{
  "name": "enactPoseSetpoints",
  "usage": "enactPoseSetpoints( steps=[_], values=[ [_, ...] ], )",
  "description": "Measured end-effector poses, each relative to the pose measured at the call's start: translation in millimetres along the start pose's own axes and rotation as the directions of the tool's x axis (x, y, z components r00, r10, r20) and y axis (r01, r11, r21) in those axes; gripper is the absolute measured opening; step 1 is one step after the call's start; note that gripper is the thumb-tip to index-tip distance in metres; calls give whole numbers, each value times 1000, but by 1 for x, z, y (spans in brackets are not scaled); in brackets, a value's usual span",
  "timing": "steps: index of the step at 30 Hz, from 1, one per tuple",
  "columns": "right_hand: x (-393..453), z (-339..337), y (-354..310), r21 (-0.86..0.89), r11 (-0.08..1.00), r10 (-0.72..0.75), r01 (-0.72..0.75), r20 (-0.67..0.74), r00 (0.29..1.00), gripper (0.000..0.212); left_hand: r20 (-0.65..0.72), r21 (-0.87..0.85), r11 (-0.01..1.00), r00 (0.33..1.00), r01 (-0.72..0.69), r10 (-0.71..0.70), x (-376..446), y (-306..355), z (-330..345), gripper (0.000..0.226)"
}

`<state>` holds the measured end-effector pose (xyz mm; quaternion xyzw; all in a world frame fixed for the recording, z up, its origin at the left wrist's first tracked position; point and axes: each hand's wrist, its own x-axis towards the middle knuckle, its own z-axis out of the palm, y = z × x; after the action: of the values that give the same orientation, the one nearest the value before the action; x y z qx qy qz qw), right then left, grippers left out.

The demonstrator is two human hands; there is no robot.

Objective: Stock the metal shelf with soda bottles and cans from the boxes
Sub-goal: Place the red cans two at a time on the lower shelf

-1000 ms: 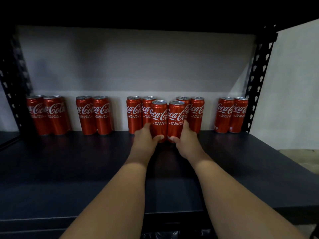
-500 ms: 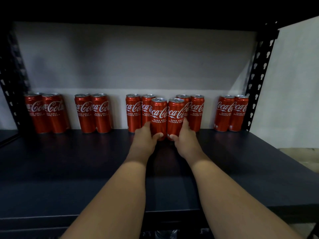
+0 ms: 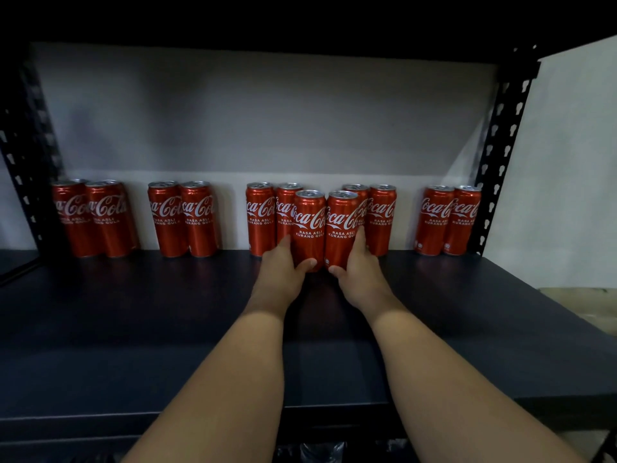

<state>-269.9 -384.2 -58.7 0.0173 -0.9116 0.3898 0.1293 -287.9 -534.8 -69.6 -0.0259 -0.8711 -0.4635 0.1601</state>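
Hands grip one can each: left hand (image 3: 283,267) on left can (image 3: 309,225), right hand (image 3: 359,267) on right can (image 3: 341,228), mid-shelf (image 3: 133,312), in front of back row. Cans prob. stiff, smooth, slippery; hold low w/ thumbs.

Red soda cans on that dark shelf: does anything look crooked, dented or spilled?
Nothing stands out. The red soda cans along the back wall stand upright in pairs on the dark metal shelf; the left hand and right hand each hold a front can, also upright.

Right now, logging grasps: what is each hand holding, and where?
Left hand grips the left front can low on its side; right hand grips the right front can likewise.
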Motion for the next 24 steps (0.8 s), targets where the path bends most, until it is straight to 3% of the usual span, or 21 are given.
enactPoseSetpoints(
  steps=[5,11,15,18,21,24],
  values=[
    [-14,-5,1,-47,999,15,-18,-64,998,102,-108,16,999,993,40,-38,-26,6,-12,45],
    [-62,-16,-10,-33,998,48,-49,-46,998,80,-13,57,992,994,112,-111,-83,19,-31,41],
    [-121,-26,-17,-18,998,-53,52,-63,997,72,29,33,997,997,72,-73,-137,28,-48,36],
    [-173,-35,-26,62,992,-109,113,-58,992,55,39,-72,996,998,51,-48,-190,39,-68,24],
    [-230,-34,-27,131,964,-224,233,-76,972,37,-56,-250,968,998,-8,-7,-251,32,-77,12],
    [-277,-13,-7,135,974,-190,183,36,981,31,-37,-277,958,996,72,-86,-309,-10,-66,13]
  ],
)
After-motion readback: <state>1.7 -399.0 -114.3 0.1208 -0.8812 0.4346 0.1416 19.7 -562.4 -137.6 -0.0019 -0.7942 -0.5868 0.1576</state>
